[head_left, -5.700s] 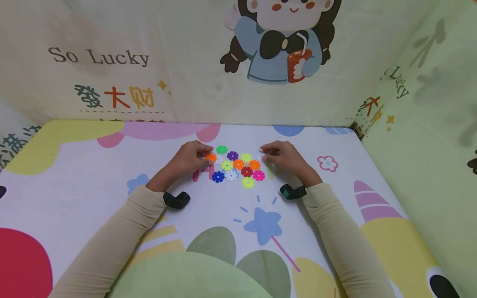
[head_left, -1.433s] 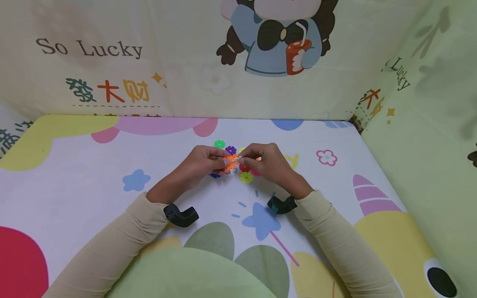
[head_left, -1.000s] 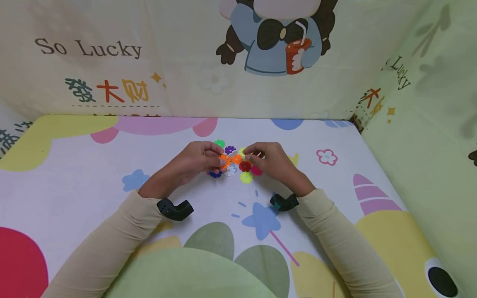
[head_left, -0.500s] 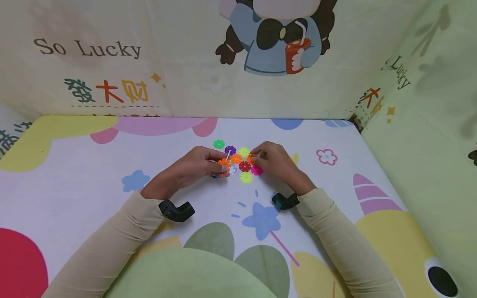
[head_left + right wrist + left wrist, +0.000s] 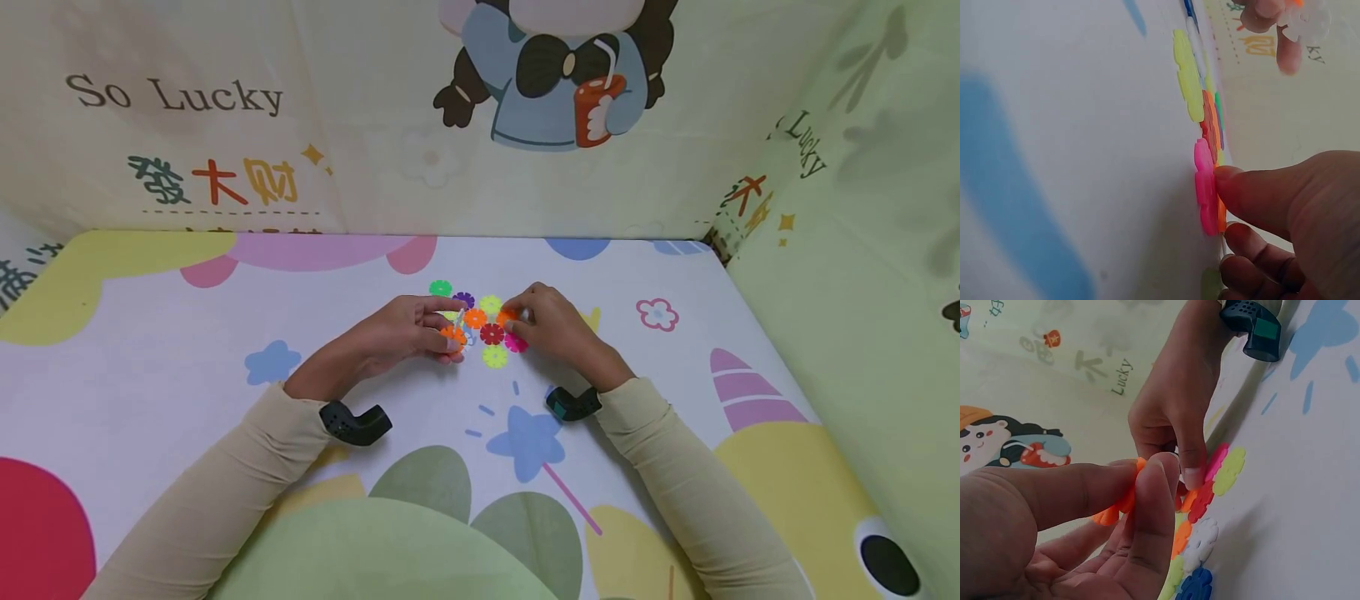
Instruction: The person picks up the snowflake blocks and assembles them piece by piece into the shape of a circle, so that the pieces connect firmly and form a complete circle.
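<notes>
Nearest, well to this side of the red disc [image 5: 492,334] that lies flat amid the group on the table, are the person's beige sleeves [image 5: 206,492], one to either side of it. Between sleeves and red disc a blue star [image 5: 527,443] is printed on the tablecloth [image 5: 435,417], and a black wrist device sits at each cuff, the left one [image 5: 356,423] and the right one [image 5: 573,405]. Just on the near side of the red disc lies a yellow-green disc [image 5: 494,357]; to its left are a white disc [image 5: 1202,542] and a blue disc [image 5: 1195,585], and close on its right a pink disc [image 5: 515,342]. Left of the red disc, raised off the table, the left hand [image 5: 401,337] pinches an orange disc [image 5: 453,335] between thumb and finger, with a whitish disc [image 5: 1307,22] joined to it. To the right, the right hand [image 5: 551,329] has its thumb and forefinger on a second orange disc [image 5: 507,318], gripping its edge just beyond the red disc. A third orange disc [image 5: 475,318] lies beyond and left of the red one; farther off are a purple disc [image 5: 463,300] and a green disc [image 5: 440,288]. Well beyond stands the printed wall cloth [image 5: 375,175].
</notes>
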`<action>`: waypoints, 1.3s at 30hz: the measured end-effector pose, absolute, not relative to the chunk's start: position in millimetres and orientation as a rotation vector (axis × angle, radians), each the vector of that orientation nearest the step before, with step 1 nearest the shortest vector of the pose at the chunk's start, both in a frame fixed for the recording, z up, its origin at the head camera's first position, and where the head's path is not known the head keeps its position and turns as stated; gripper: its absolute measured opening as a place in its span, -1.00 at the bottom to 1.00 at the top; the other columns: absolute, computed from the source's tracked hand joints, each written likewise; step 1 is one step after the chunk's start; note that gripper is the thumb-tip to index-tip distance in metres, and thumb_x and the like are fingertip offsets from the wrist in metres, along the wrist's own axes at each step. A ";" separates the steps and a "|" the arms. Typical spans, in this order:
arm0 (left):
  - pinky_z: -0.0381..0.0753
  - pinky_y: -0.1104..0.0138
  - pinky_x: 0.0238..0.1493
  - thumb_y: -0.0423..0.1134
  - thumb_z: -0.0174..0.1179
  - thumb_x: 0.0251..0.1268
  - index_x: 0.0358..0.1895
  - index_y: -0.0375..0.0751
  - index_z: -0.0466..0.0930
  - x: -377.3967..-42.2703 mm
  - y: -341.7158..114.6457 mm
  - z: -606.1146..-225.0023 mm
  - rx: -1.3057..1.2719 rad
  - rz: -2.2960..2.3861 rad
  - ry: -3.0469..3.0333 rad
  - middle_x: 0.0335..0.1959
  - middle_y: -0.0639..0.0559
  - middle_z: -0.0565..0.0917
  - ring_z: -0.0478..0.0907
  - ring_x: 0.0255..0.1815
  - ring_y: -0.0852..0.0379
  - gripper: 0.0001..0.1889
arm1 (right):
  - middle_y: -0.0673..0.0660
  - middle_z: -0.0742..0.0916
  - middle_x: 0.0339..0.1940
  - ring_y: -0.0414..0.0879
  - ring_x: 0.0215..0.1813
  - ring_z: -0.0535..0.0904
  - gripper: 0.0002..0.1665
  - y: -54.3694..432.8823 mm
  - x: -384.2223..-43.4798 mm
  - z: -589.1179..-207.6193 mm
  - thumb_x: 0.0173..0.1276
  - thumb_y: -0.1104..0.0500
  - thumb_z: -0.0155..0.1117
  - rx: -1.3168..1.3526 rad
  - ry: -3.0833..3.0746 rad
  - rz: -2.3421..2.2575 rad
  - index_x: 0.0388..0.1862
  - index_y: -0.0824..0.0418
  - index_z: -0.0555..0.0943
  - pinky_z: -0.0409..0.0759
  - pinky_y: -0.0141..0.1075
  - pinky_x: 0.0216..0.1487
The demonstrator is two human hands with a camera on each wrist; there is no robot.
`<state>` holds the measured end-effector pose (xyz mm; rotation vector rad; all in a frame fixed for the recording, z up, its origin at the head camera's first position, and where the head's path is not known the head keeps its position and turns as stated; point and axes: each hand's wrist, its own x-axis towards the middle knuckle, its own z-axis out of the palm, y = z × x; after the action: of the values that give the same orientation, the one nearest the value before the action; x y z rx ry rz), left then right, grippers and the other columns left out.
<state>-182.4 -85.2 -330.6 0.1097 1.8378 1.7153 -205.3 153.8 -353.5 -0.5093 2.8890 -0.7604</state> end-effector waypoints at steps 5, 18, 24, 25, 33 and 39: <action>0.67 0.23 -0.12 -0.52 0.23 0.25 0.34 -0.39 0.35 -182.4 -86.3 -331.6 0.143 1.721 1.849 -0.15 -0.26 0.51 0.71 -0.25 -0.07 -0.44 | 0.18 0.58 -0.14 0.00 -0.17 0.45 -0.63 153.1 -205.8 -352.3 0.29 0.16 0.39 -0.473 2.875 -0.766 0.06 0.26 0.67 0.53 -0.26 -0.24; 0.66 0.27 -0.14 -0.29 0.32 0.27 0.18 -0.42 0.53 -182.6 -86.4 -330.5 0.163 1.689 1.907 -0.10 -0.22 0.66 0.66 -0.31 -0.01 -0.55 | 0.10 0.66 -0.27 -0.03 -0.27 0.50 -0.73 154.9 -204.2 -349.5 0.32 0.20 0.35 -0.472 2.885 -0.889 -0.02 0.22 0.62 0.55 -0.27 -0.27; 0.64 0.28 -0.08 -0.28 0.33 0.25 0.18 -0.40 0.55 -182.0 -86.3 -330.5 0.178 1.676 1.907 -0.07 -0.16 0.68 0.65 -0.21 0.00 -0.55 | 0.10 0.70 -0.25 -0.04 -0.28 0.52 -0.75 155.9 -203.4 -347.8 0.35 0.28 0.29 -0.520 2.901 -1.001 0.00 0.24 0.69 0.56 -0.28 -0.28; 0.63 0.27 -0.06 -0.29 0.34 0.24 0.17 -0.40 0.56 -181.7 -86.2 -330.4 0.185 1.674 1.898 -0.08 -0.16 0.68 0.65 -0.18 0.00 -0.55 | 0.10 0.71 -0.25 -0.04 -0.28 0.53 -0.75 155.7 -203.2 -347.4 0.35 0.29 0.29 -0.530 2.906 -1.027 -0.01 0.25 0.69 0.57 -0.27 -0.29; 0.63 0.27 -0.04 -0.31 0.36 0.21 0.13 -0.40 0.59 -179.8 -84.7 -330.7 0.203 1.652 1.881 -0.14 -0.14 0.71 0.67 -0.16 0.03 -0.57 | 0.13 0.75 -0.24 -0.05 -0.27 0.62 -0.83 153.1 -200.5 -344.8 0.30 0.33 0.34 -0.561 2.912 -1.268 -0.13 0.29 0.71 0.63 -0.25 -0.19; 0.62 0.27 -0.01 -0.34 0.34 0.23 0.16 -0.42 0.56 -180.6 -84.4 -333.2 0.207 1.667 1.871 -0.15 -0.16 0.71 0.69 -0.14 0.03 -0.56 | 0.13 0.75 -0.23 -0.07 -0.25 0.65 -0.81 150.0 -197.8 -343.8 0.29 0.32 0.35 -0.528 2.863 -1.295 -0.11 0.30 0.71 0.64 -0.31 -0.17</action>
<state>-180.6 -84.4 -333.2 0.2068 1.8710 1.6668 -197.8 150.0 -343.8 -0.5285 2.8630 -1.2953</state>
